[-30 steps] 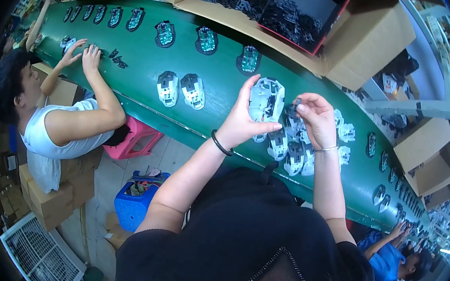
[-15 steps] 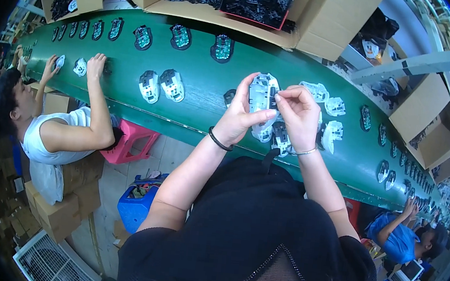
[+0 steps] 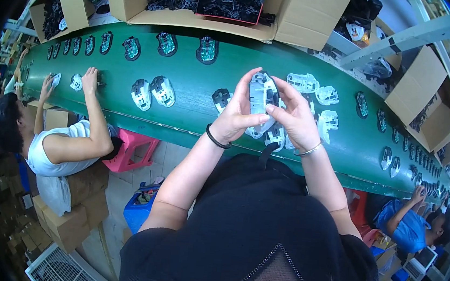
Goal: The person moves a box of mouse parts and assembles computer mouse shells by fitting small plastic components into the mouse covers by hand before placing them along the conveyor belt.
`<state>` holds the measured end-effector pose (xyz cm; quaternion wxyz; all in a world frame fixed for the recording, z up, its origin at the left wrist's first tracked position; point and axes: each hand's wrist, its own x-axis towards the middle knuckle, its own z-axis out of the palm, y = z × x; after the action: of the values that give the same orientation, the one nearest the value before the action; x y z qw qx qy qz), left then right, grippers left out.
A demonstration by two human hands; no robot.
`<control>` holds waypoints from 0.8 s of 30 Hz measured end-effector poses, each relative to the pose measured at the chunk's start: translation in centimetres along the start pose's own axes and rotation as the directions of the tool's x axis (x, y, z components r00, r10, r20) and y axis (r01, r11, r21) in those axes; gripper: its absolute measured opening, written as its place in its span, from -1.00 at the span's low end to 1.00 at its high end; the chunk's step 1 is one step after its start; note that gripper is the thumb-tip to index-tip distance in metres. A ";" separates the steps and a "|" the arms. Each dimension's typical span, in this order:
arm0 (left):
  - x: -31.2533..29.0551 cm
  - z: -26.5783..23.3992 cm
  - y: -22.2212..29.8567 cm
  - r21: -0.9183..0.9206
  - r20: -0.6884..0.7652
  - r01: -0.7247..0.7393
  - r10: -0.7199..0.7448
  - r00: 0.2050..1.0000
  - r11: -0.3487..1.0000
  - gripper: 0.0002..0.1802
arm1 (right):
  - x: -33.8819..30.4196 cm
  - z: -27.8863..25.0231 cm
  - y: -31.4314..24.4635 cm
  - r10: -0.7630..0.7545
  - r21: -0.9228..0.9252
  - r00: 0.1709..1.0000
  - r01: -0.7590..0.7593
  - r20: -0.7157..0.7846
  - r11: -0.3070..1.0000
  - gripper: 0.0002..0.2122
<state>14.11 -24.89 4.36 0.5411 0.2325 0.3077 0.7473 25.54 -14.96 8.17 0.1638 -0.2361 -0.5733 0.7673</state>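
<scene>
A whitish computer mouse shell (image 3: 258,94) is held above the green bench, its hollow side showing and a black part along its right side. My left hand (image 3: 232,117) wraps its left edge, thumb across the lower end. My right hand (image 3: 298,125) closes on the opposite side, with its thumb pressed near the black part. Beneath and beside my hands lie other shells, among them a black-and-white one (image 3: 221,99) partly covered by my left hand. Several loose white shells (image 3: 328,121) rest to the right of my right hand.
Mouse bases with green circuit boards (image 3: 207,50) line the far side of the green bench (image 3: 198,75). Two black-and-white shells (image 3: 163,91) lie to the left. Beyond stands a cardboard box (image 3: 310,18) beside a tray of small black parts (image 3: 231,3). Co-workers (image 3: 68,141) sit on both sides.
My right fingers have gone from pinching at the black part to gripping the shell's right side, thumb pressing on it. My left hand keeps its hold. The whole view has shifted slightly.
</scene>
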 end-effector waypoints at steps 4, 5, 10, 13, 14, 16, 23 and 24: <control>0.2 0.3 -0.1 -0.025 0.021 0.037 -0.037 0.999 0.999 0.06 | -0.3 -0.3 0.5 0.004 0.016 0.999 -0.003 -0.041 1.000 -0.48; 0.3 0.3 -0.1 -0.024 0.033 0.045 -0.045 0.998 0.999 0.06 | -0.4 -0.4 0.6 0.002 0.019 0.999 -0.002 -0.048 1.000 -0.48; 0.8 0.6 -1.5 0.024 0.073 0.039 -0.041 0.997 0.999 0.04 | -0.6 -0.8 1.6 -0.147 -0.052 0.983 0.142 -0.110 0.988 -0.54; 0.7 0.9 -2.2 -0.107 0.008 0.121 -0.121 0.993 0.987 0.05 | -0.8 -1.4 1.9 -0.085 0.045 0.989 0.091 -0.118 0.995 -0.55; 1.0 0.9 -2.4 -0.105 0.016 0.129 -0.128 0.992 0.986 0.05 | -0.8 -1.7 2.0 -0.057 0.080 0.992 0.066 -0.113 0.995 -0.55; 1.4 1.0 -2.9 -0.042 0.054 0.127 -0.124 0.991 0.991 0.05 | -1.1 -2.0 2.2 -0.061 0.081 0.987 0.074 -0.147 0.994 -0.56; 1.7 1.9 -6.2 -0.179 0.054 0.286 -0.280 0.958 0.942 -0.18 | -2.9 -5.1 2.5 0.077 0.289 0.983 -0.025 -0.167 0.957 -0.51; 2.1 1.9 -6.6 -0.179 0.059 0.296 -0.290 0.955 0.938 -0.18 | -3.3 -6.0 2.3 0.138 0.498 0.983 -0.058 -0.125 0.865 -0.50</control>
<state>19.15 -21.02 1.02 0.6704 0.1442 0.2592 0.6801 31.69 -12.55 5.14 0.2235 -0.2747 -0.3318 0.8743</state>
